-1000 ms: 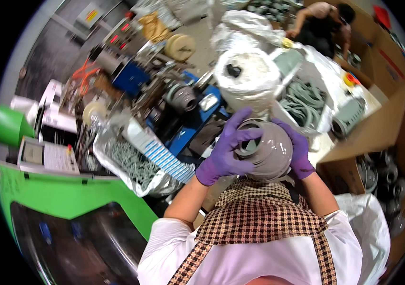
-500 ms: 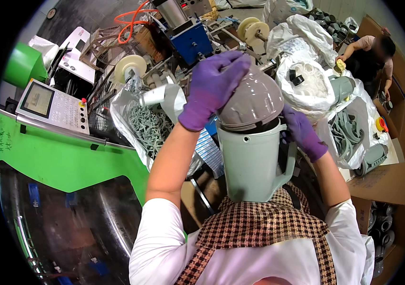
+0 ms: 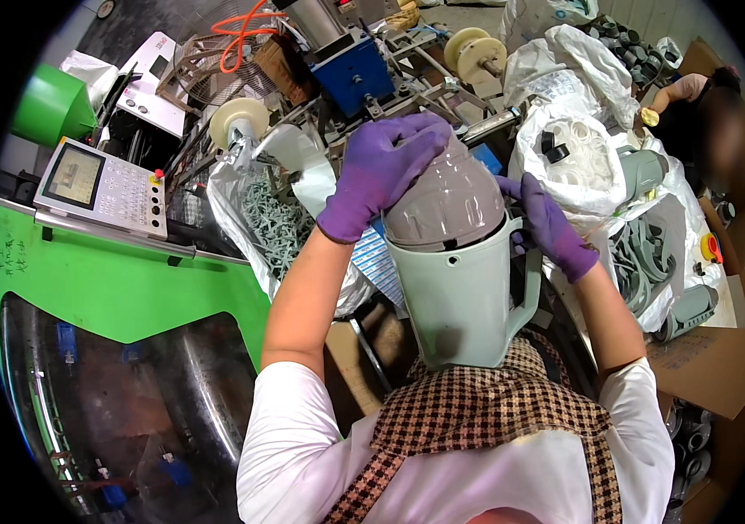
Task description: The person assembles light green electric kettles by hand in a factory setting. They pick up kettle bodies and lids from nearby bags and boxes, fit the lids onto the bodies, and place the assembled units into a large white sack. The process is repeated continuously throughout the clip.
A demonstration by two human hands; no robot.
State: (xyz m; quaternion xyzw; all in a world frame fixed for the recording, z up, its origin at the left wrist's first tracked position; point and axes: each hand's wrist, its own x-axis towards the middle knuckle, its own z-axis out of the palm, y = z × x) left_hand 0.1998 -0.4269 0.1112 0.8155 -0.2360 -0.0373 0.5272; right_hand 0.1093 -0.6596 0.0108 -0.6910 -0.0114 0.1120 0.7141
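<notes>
I hold a pale green plastic jug shell (image 3: 464,301) with a handle upright against my chest. A shiny silver rounded liner (image 3: 447,205) sits in its top opening. My left hand (image 3: 381,170), in a purple glove, presses down over the top left of the liner. My right hand (image 3: 551,227), also gloved in purple, grips the jug's upper right rim near the handle.
A green machine (image 3: 119,284) with a grey control panel (image 3: 102,188) stands at my left. Ahead lie a bag of grey plastic parts (image 3: 272,223), tape spools (image 3: 237,122), a blue device (image 3: 355,74) and white bags (image 3: 578,162). Another person (image 3: 709,113) sits at the far right by cardboard boxes (image 3: 717,371).
The jug has turned upright from lying with its silver end toward me, and come nearer. My left hand moved onto the liner's top; my right shifted to the rim.
</notes>
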